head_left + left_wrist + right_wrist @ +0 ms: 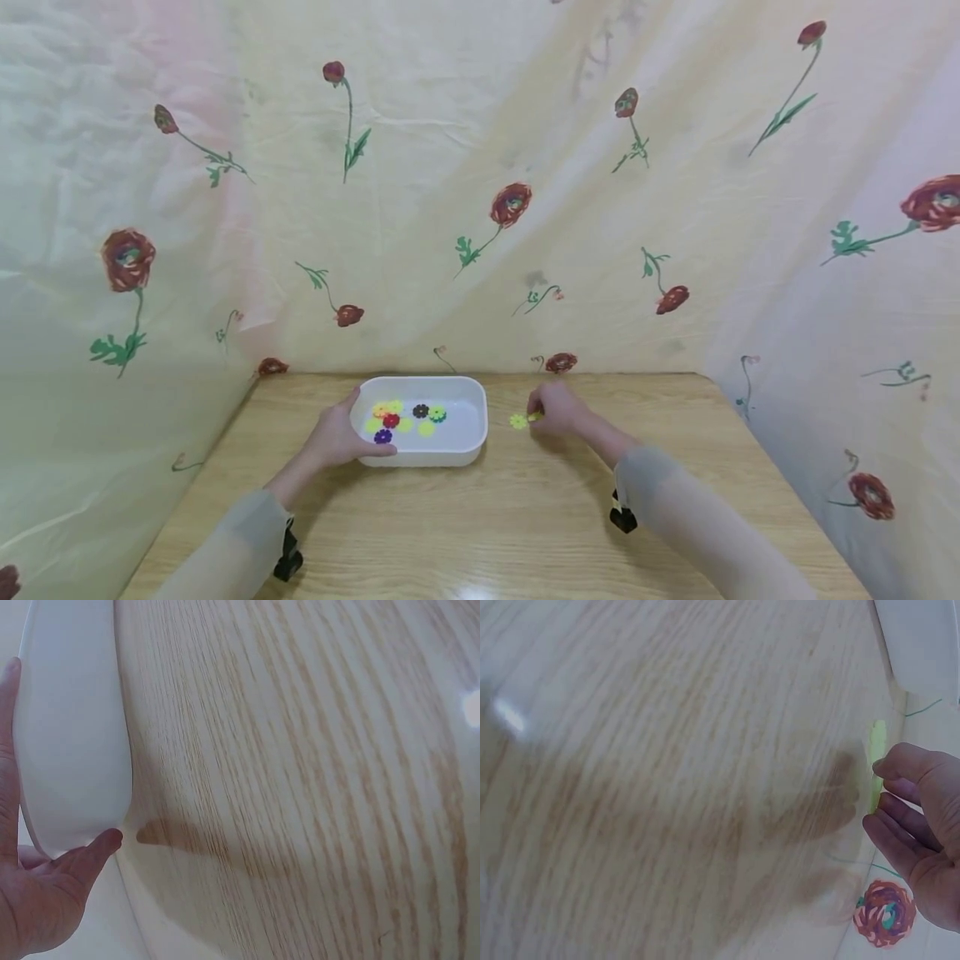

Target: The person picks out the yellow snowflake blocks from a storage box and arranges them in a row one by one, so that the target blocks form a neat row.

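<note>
White tub [435, 458] upright, multicoloured flower pieces [391, 422] inside; yellow flower piece [534, 416] pinched in right hand [558, 409], second yellow piece [517, 422] beside.

The tub [442, 458] stands on the far part of the table [480, 517], with the cloth [420, 250] behind it and to both sides. My left hand [341, 433] is at the tub's left end, thumb along its front wall. Inside, the loose flower pieces [391, 421] lie mostly towards the left. Right of the tub comes a single flower piece [518, 422], then, just beside it, my right hand [558, 410].
</note>
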Demonstrator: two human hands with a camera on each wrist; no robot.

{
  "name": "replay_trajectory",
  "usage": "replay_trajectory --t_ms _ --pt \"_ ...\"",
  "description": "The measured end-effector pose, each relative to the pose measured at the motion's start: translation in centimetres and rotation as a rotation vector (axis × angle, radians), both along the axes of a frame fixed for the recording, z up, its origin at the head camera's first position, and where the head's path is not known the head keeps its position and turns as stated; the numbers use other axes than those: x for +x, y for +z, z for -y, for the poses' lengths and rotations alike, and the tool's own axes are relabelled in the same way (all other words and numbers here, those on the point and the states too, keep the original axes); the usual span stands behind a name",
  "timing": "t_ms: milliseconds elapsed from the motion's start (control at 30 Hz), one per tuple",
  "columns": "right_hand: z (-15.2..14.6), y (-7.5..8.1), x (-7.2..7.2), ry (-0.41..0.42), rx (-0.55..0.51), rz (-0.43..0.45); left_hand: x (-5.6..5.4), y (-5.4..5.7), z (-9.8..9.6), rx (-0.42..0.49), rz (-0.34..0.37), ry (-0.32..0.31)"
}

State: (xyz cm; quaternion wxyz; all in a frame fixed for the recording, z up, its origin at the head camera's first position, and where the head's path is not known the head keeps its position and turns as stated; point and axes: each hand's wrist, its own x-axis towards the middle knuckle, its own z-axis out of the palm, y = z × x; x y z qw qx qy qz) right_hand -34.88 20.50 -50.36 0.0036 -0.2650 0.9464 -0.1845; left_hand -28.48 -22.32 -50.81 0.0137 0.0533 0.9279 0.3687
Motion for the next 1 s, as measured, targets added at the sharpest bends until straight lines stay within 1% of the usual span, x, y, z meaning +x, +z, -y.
replay_trajectory --t_ms 133,333,633,833,933,1000 --pt "0.03 -0.63 0.06 0.005 0.001 0.013 0.21 -0.04 0.11 0.0 0.009 0.008" --pt "0.19 -0.79 0.08 -0.04 0.008 0.034 0.04 -0.13 0.25 -0.008 -0.014 -0.002" --pt "-0.03 -0.97 -0.13 -0.016 0.027 -0.009 -0.13 -0.11 0.22 -0.014 -0.02 -0.013" --pt "-0.04 -0.93 -0.03 -0.013 0.043 -0.02 -0.16 -0.1 0.18 -0.016 -0.02 -0.013" --pt "-0.08 -0.66 0.08 -0.011 0.043 -0.005 -0.19 -0.15 0.16 -0.022 -0.02 -0.014" --pt "-0.18 -0.32 0.11 -0.011 0.021 0.016 -0.23 -0.19 0.14 -0.026 -0.02 -0.013"
